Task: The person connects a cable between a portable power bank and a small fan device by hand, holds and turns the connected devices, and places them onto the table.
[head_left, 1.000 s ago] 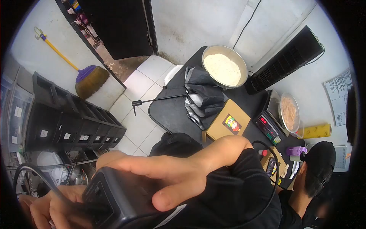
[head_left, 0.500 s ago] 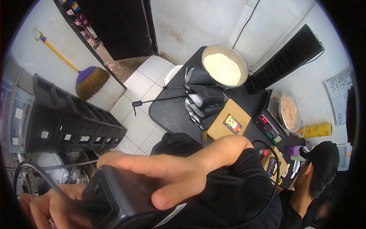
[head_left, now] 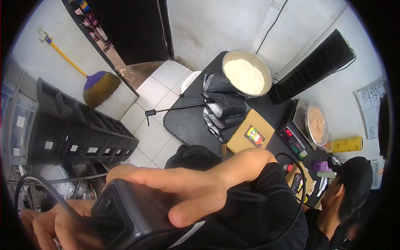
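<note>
A dark grey box-shaped device (head_left: 146, 204) with a black cable plugged into its end fills the lower left, very near the camera. My right hand (head_left: 187, 187) lies across its top, with the fingers over the far edge and the thumb along the near side, gripping it. At the device's left end, my left hand (head_left: 62, 225) has its fingers curled around it, partly hidden by the cable. The black cable (head_left: 46, 187) loops up from the device, and more cable runs over my black shirt (head_left: 250, 208).
On the black table (head_left: 183, 123) are a folded black umbrella (head_left: 221, 108), a cardboard box (head_left: 246, 135), a bowl of white powder (head_left: 250, 89), a scale (head_left: 291, 137) and a bowl of pale meat (head_left: 316, 125). A co-worker in a black cap (head_left: 354, 179) is at right. Black bins (head_left: 75, 129) line the left.
My hands keep the same grip on the device, and the view shifts very slightly. The co-worker's head moves a little to the right and down.
</note>
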Motion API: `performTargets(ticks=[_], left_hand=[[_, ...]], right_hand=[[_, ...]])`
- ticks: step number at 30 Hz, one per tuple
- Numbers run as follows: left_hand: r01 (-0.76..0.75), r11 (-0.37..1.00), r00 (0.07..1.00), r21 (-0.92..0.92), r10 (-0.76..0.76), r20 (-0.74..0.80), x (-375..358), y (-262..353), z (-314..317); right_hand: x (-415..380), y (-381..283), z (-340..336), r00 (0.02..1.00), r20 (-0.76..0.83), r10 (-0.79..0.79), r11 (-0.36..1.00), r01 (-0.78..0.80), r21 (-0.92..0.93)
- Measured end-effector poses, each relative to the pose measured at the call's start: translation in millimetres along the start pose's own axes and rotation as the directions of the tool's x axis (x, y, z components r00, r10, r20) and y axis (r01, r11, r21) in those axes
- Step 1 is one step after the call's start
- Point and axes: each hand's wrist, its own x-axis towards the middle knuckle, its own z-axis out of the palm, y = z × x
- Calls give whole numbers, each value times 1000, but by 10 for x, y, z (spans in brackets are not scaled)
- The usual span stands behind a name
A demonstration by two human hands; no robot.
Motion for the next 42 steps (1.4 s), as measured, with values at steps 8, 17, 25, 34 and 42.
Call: performTargets(ticks=[8, 17, 25, 34, 42], left_hand=[[-208, 978, 977, -10, 209, 45, -79, -151, 13], [-322, 946, 942, 21, 318, 105, 185, -404, -134], [-869, 446, 471, 214, 878, 84, 112, -464, 0], [370, 920, 929, -134, -367, 43, 75, -102, -80], [137, 985, 987, -105, -144, -71, -284, 247, 75]], right_hand=[[20, -50, 16, 998, -20, 66, 995, -64, 83], [6, -34, 6, 999, 2, 51, 995, -51, 86], [-6, -45, 16, 999, -27, 46, 995, -43, 87], [-14, -56, 1, 999, -6, 43, 998, -43, 45], [-19, -49, -20, 1000, 8, 20, 1000, -20, 15]])
